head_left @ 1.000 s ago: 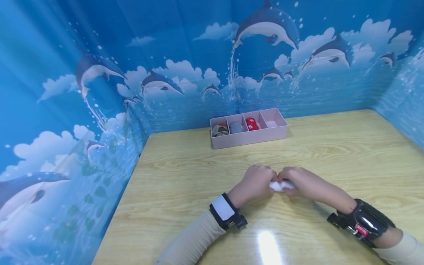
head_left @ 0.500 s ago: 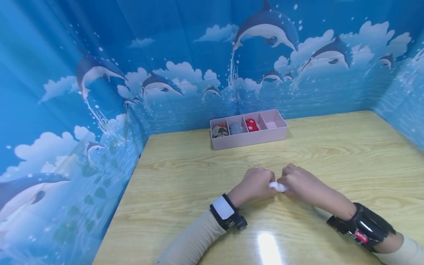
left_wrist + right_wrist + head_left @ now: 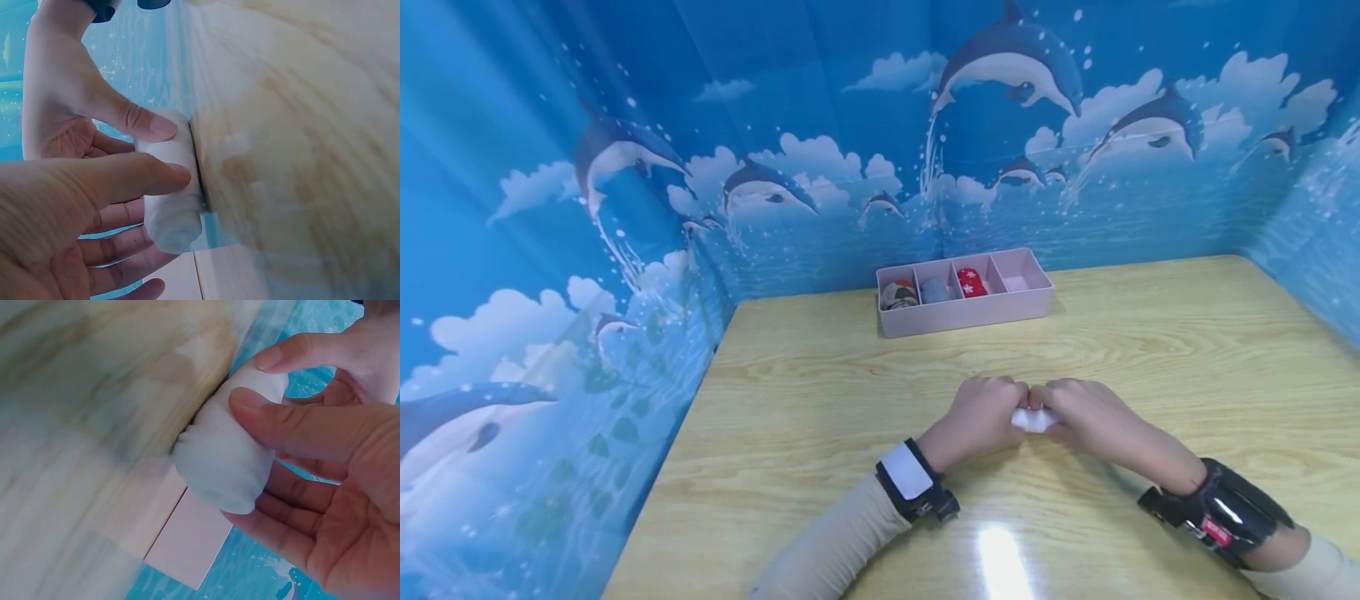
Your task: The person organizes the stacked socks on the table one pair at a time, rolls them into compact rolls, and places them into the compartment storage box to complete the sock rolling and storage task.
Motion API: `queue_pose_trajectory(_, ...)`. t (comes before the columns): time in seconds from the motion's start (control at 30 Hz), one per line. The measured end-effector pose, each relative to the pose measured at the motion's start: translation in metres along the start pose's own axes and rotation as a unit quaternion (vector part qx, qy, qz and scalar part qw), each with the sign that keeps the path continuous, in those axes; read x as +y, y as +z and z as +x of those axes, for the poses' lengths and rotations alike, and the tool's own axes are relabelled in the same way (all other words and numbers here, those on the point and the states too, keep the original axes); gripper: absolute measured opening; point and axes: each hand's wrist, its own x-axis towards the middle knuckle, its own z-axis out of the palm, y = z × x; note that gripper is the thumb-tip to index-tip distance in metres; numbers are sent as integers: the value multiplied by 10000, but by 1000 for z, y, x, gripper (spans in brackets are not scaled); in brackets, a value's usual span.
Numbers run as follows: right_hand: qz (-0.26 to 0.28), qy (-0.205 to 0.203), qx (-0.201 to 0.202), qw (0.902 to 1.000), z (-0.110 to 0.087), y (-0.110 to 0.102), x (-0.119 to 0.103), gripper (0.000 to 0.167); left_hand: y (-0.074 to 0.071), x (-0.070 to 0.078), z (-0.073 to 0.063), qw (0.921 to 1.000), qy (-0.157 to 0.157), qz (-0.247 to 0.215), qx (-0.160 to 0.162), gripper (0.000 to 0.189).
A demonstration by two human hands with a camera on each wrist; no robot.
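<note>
A white rolled-up piece of cloth (image 3: 1032,420) lies between both hands, low over the wooden table (image 3: 820,400). My left hand (image 3: 985,417) pinches its left end, thumb on the near side and fingers behind. On the other end, my right hand (image 3: 1090,417) grips it the same way, and the knuckles of the two hands meet in the head view. In the left wrist view the cloth (image 3: 172,219) shows as a tight cylinder with a coiled end. The right wrist view shows creases around the fatter end of the roll (image 3: 219,462).
At the back of the table stands a pink box (image 3: 966,315) split into compartments. From the left they hold a patterned roll (image 3: 898,293), a grey-blue roll (image 3: 934,290) and a red roll with white flowers (image 3: 971,282). A dolphin-print curtain (image 3: 820,100) hangs behind.
The right hand shifted its hold on the white cloth, lifting slightly and coming back against the left hand. The left hand stayed nearly in place. The box has not moved.
</note>
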Motion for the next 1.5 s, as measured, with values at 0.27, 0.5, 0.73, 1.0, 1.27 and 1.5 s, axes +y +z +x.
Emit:
queue_pose_trajectory(0.27, 333, -2, -79, 9994, 1, -2, 3, 24, -2, 1, -1, 10000, 57, -51, -41, 24)
queue_pose_trajectory(0.5, 484, 98, -281, 9984, 3, -5, 6, 24, -3, 0, -1, 9997, 209, -34, -140, 17)
queue_pose_trajectory(0.73, 414, 45, -216, 9989, 3, -5, 5, 23, -1, 4, 0, 9990, 244, 367, -82, 17)
queue_pose_trajectory(1.0, 439, 148, -274, 9985, 2, -4, 4, 24, 2, 6, -1, 9984, 200, 511, -94, 19)
queue_pose_trajectory(1.27, 485, 178, -214, 9984, -1, -4, 0, 18, -1, 2, -1, 9991, 5, 216, -355, 14)
queue_pose_trajectory(1.5, -105, -228, 154, 9996, -2, -1, -3, 14, 0, 2, -1, 9993, -1, 249, -269, 17)
